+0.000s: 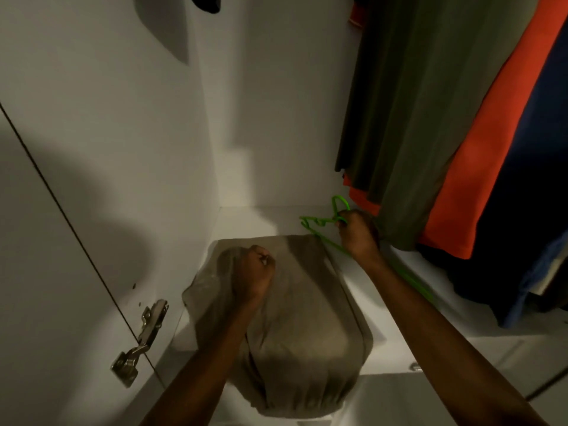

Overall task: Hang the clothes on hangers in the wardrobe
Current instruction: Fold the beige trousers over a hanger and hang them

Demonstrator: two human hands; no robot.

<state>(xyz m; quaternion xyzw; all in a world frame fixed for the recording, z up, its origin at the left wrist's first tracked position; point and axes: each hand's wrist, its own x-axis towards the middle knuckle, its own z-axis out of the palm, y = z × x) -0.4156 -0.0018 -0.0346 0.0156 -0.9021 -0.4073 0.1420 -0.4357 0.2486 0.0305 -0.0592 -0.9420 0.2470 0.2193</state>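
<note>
Grey garment point(295, 318) under clenched left hand point(256, 272)

Home wardrobe interior: white panels point(276, 103), hanging clothes point(415, 118), door hinge point(140, 342).

The hanger point(325, 221) is bright green; the garment point(301, 327) is plain grey-beige; at two o'clock hang olive point(415, 118), orange point(479, 167) and dark blue clothes point(528, 210).

The thin bright-green plastic hanger point(325, 224) blurs along its lower arm and passes behind the right hand point(358, 233). The hanging olive, orange and navy garments point(430, 118) run off the top and right edges, their hangers out of sight.
</note>
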